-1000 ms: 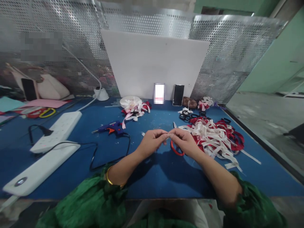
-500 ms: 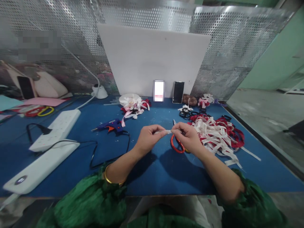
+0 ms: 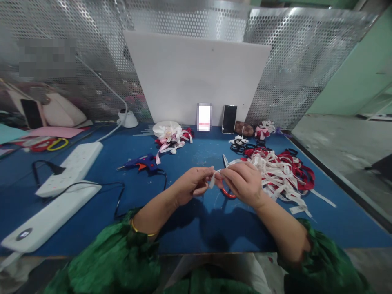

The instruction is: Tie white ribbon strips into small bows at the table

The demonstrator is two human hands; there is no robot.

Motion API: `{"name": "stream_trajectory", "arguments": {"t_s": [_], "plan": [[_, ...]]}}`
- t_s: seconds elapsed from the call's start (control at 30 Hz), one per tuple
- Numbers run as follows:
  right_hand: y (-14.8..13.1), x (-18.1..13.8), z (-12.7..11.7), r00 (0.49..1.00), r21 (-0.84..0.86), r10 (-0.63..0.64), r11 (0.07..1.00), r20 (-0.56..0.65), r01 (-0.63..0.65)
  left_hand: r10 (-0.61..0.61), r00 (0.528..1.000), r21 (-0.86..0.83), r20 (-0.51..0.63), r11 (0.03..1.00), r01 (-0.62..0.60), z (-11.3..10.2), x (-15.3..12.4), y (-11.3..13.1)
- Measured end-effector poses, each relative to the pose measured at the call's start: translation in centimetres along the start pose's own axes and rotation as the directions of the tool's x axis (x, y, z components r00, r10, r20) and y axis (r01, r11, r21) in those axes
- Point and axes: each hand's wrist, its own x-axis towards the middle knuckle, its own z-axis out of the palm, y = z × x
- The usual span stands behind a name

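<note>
With fingertips of left hand (image 3: pixel 190 185) and right hand (image 3: pixel 245 183) close together, pinches a short white ribbon (image 3: pixel 212 181) from both sides, with one end dangling between the hands. Holds it raised above the blue table (image 3: pixel 202 152). Hides part of the red-handled scissors (image 3: pixel 228 194) behind the right hand. Has a tangled heap of white and red ribbons (image 3: pixel 280 176) just beyond that hand, and at left, well apart, a blue glue gun (image 3: pixel 147 163) with nozzle pointing away.
</note>
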Motion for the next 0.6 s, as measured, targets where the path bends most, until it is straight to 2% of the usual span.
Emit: {"name": "stream_trajectory", "arguments": {"t_s": [0.07,0.17,0.3,0.43,0.5,0.6], "plan": [[0.01,0.13,-0.14,0.999,0.033,0.036,0.999,-0.021,-0.035,0.0,1.0,-0.048,-0.003,0.999,0.0,-0.01,-0.1,-0.01],[0.05,0.38,-0.1,0.996,0.026,0.089,0.996,-0.031,-0.089,0.061,0.996,-0.052,-0.062,0.997,-0.064,-0.06,-0.14,-0.06],[0.08,0.53,0.33,0.979,-0.024,0.201,0.979,-0.006,-0.202,0.155,0.975,-0.004,-0.16,0.987,-0.158,-0.05,-0.01,-0.12],[-0.2,0.4,0.41,0.941,0.021,0.328,0.945,-0.084,-0.327,0.194,0.949,0.069,-0.25,0.981,-0.183,0.13,0.13,-0.23],[-0.4,0.32,0.38,0.945,0.057,0.318,0.948,-0.074,-0.314,0.191,0.945,0.113,-0.264,0.98,-0.166,0.3,0.15,-0.28],[-0.57,0.26,0.58,0.967,0.08,0.254,0.963,0.031,-0.256,0.203,0.945,0.173,-0.259,0.972,-0.161,0.62,0.15,-0.35]]}}
